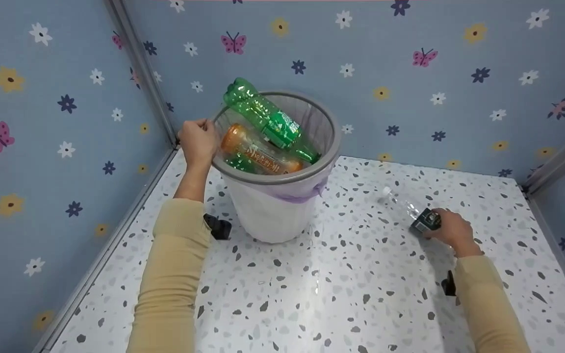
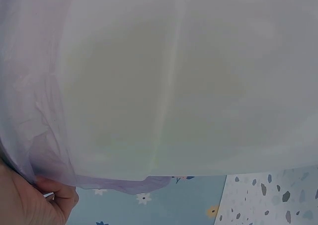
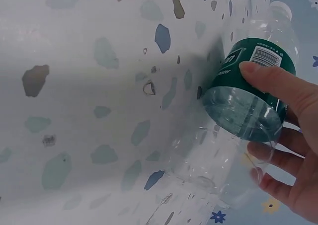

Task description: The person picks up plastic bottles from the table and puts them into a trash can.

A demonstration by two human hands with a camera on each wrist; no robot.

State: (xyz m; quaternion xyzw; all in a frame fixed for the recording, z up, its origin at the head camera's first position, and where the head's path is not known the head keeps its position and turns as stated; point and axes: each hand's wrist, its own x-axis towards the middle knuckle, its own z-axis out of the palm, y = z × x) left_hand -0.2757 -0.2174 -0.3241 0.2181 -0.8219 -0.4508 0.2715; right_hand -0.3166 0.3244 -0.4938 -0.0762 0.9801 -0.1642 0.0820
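My left hand (image 1: 198, 142) grips the grey rim (image 1: 336, 128) of a white trash can (image 1: 272, 215) at its left side. In the left wrist view its curled fingers (image 2: 62, 197) are at the thin purple liner (image 2: 42, 111) along the can's edge. Far to the right, my right hand (image 1: 451, 229) holds a clear plastic bottle (image 1: 405, 205) lying tilted near the floor, white cap pointing away. The right wrist view shows the thumb across its dark green label (image 3: 256, 68), fingers curled around the other side.
Inside the can lie a green plastic bottle (image 1: 263, 115), its bottom end sticking above the rim, and an orange-labelled bottle (image 1: 263, 157). More green plastic (image 1: 241, 163) shows beneath. Flowered blue walls (image 1: 390, 59) stand behind and at both sides of the speckled white floor (image 1: 321, 294).
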